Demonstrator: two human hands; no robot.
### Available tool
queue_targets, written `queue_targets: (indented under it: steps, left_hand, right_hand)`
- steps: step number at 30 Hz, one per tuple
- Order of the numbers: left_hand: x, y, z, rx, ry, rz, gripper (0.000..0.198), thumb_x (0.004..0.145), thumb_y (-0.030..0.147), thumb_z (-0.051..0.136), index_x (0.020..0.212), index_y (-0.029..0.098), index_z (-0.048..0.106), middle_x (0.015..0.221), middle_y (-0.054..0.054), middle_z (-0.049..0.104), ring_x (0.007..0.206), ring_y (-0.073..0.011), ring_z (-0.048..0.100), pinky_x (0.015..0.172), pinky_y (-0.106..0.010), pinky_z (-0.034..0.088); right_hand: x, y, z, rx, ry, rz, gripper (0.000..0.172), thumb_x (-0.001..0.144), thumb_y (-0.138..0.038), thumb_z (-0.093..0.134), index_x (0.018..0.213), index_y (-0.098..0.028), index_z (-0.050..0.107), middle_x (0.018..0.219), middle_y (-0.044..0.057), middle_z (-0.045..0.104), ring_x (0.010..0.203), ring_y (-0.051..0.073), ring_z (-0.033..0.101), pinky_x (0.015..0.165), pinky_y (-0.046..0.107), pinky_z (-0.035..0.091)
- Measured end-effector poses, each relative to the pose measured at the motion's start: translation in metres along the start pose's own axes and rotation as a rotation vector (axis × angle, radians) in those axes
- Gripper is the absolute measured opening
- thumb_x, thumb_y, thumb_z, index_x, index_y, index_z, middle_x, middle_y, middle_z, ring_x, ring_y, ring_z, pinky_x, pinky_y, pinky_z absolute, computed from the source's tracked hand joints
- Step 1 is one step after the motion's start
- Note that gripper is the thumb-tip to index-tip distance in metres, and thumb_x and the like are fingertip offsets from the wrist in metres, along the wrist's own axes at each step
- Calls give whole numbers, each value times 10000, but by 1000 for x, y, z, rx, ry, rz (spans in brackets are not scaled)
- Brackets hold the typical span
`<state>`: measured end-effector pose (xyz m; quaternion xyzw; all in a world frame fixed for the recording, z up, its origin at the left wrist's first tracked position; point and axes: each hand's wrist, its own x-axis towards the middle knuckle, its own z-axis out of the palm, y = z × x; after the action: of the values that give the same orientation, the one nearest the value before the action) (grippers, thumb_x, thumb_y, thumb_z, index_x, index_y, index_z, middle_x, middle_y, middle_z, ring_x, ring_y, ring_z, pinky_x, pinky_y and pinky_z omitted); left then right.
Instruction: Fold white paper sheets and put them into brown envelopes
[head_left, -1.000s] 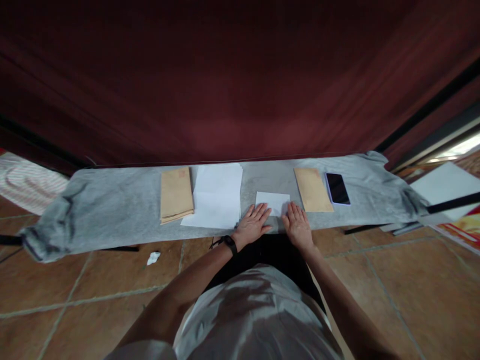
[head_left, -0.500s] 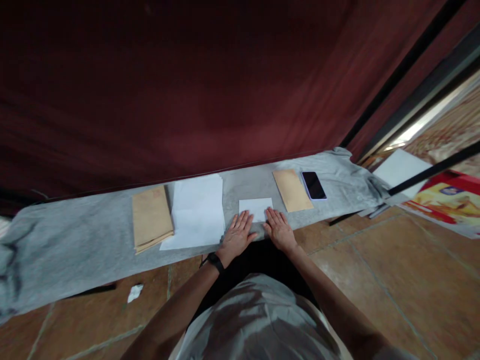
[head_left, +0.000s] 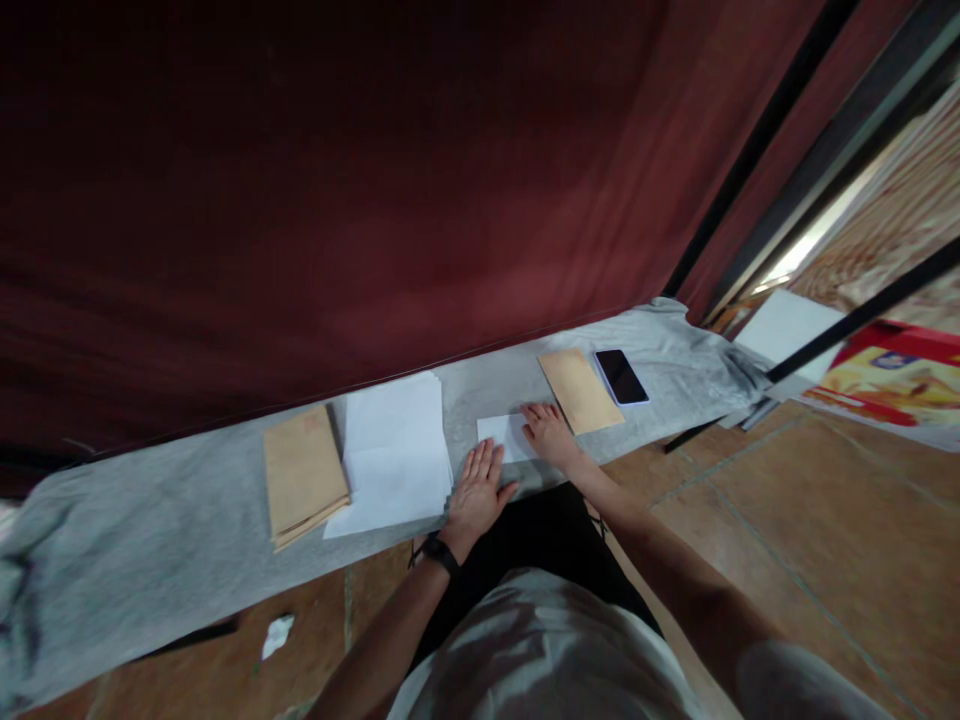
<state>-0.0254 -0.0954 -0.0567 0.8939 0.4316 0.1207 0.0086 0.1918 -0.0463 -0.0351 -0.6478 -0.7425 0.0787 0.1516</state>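
A small folded white paper (head_left: pixel 499 433) lies on a grey cloth-covered table (head_left: pixel 187 520). My left hand (head_left: pixel 476 490) rests flat and open on the cloth, fingertips at the paper's near left edge. My right hand (head_left: pixel 547 432) lies flat on the paper's right part, fingers stretched out toward a single brown envelope (head_left: pixel 579 390). A black band sits on my left wrist.
A stack of white sheets (head_left: pixel 394 450) and a pile of brown envelopes (head_left: pixel 302 472) lie to the left. A dark phone (head_left: pixel 621 376) lies right of the single envelope. A dark red curtain hangs behind. A crumpled white scrap (head_left: pixel 277 633) lies on the tiled floor.
My right hand has slid forward over the small paper toward the brown envelope. My left hand stays by the paper's near edge. The view has swung and tilted to the right.
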Motion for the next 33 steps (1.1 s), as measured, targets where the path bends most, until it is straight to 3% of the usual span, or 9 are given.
queue_targets:
  steps: [3, 7, 12, 15, 18, 21, 24, 29, 33]
  left_hand:
    - [0, 0, 1, -52, 32, -51, 698, 999, 491, 456, 1550, 90, 307, 1608, -206, 333, 1504, -302, 301, 1209, -485, 330]
    - [-2, -1, 1, -213, 101, -119, 667, 1020, 465, 412, 1578, 141, 239, 1605, -182, 354, 1493, -280, 332, 1185, -470, 372]
    - [-1, -6, -4, -605, 252, -372, 666, 1004, 456, 454, 1571, 163, 264, 1537, -170, 465, 1434, -254, 433, 1122, -408, 434]
    - [5, -9, -10, -886, 353, -553, 553, 954, 497, 542, 1383, 148, 544, 1164, -124, 716, 1094, -243, 668, 927, -363, 538]
    - [11, -10, -21, -1028, 417, -650, 451, 897, 549, 605, 1049, 138, 712, 774, -26, 702, 701, -169, 638, 693, -281, 530]
    - [16, -10, -39, -960, 531, -579, 374, 917, 503, 600, 966, 153, 721, 777, -26, 695, 701, -163, 628, 680, -270, 519]
    - [20, -10, -61, -688, 598, -361, 275, 986, 367, 522, 1063, 193, 720, 996, -68, 730, 919, -197, 669, 861, -330, 535]
    - [17, 2, -72, -223, 372, -3, 371, 1007, 177, 409, 1280, 244, 651, 1197, -83, 709, 1133, -224, 634, 1019, -398, 490]
    - [8, 18, -51, -57, 212, 109, 417, 995, 157, 431, 1373, 241, 585, 1262, -81, 694, 1182, -248, 620, 1031, -421, 480]
  right_hand:
    - [6, 4, -2, 123, -16, 54, 413, 939, -158, 518, 1342, -131, 604, 1331, 185, 608, 1259, 291, 533, 1140, 466, 340]
    - [8, 13, -5, 306, -18, 87, 278, 896, -91, 515, 1062, -165, 726, 1105, 132, 687, 1083, 243, 618, 1017, 379, 451]
    - [6, 21, -14, 507, 29, 63, 190, 860, -128, 545, 930, -181, 714, 946, 60, 698, 868, 181, 656, 823, 315, 522]
    - [4, 20, -19, 631, 50, 28, 141, 846, -198, 568, 901, -193, 698, 885, 25, 695, 818, 171, 656, 761, 302, 532]
    - [3, 14, -23, 734, 62, 3, 162, 861, -287, 558, 895, -195, 686, 850, 22, 698, 801, 176, 658, 748, 311, 540]
    - [1, 7, -26, 870, 159, 74, 257, 882, -375, 541, 1008, -202, 683, 1004, 62, 722, 946, 202, 667, 876, 361, 539]
    - [-3, -4, -31, 1068, 250, 312, 390, 893, -495, 544, 1128, -206, 658, 1190, 108, 694, 1097, 233, 646, 984, 412, 510]
    - [-19, -23, -38, 1541, -94, 525, 555, 915, -654, 450, 1195, -204, 611, 964, 94, 725, 837, 224, 720, 804, 411, 595]
    - [-31, -24, -34, 1574, -70, 545, 426, 778, -427, 712, 1148, -230, 635, 844, 19, 709, 723, 188, 690, 695, 332, 582]
